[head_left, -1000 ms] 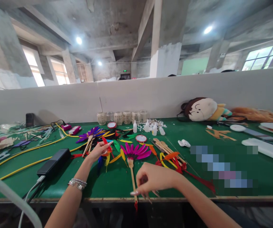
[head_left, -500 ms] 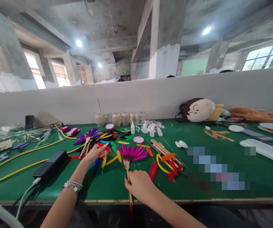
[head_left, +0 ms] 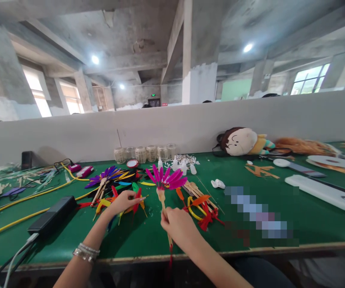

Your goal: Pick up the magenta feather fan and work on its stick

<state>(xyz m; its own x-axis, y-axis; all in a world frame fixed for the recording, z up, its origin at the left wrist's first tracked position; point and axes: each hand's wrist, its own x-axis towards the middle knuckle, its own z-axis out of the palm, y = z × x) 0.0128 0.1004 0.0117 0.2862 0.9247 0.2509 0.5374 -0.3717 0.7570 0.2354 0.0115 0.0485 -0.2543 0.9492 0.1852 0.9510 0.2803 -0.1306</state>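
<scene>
My right hand (head_left: 180,228) is wrapped round the wooden handle of a feather fan (head_left: 165,180). Magenta feathers spread from its top, with dark bits at their base, and a red tassel (head_left: 170,256) hangs from the handle's lower end past the table edge. To the left, my left hand (head_left: 124,202) pinches a red feather (head_left: 137,202) above a loose pile of yellow, green, orange and blue feathers. Behind that hand lies another fan (head_left: 105,178) with purple feathers and a wooden handle.
Wooden handles (head_left: 195,190) lie right of the fan beside orange and red feathers (head_left: 205,220). Glass jars (head_left: 141,155) and white squeeze bottles (head_left: 193,169) stand at the back. A black power adapter (head_left: 52,215), yellow cable (head_left: 19,196) and plush doll (head_left: 241,142) are around.
My right hand has lifted the magenta fan, which now covers the nearer red-rimmed lid. My left hand has moved right and lower with the red feather. The whole view has shifted slightly.
</scene>
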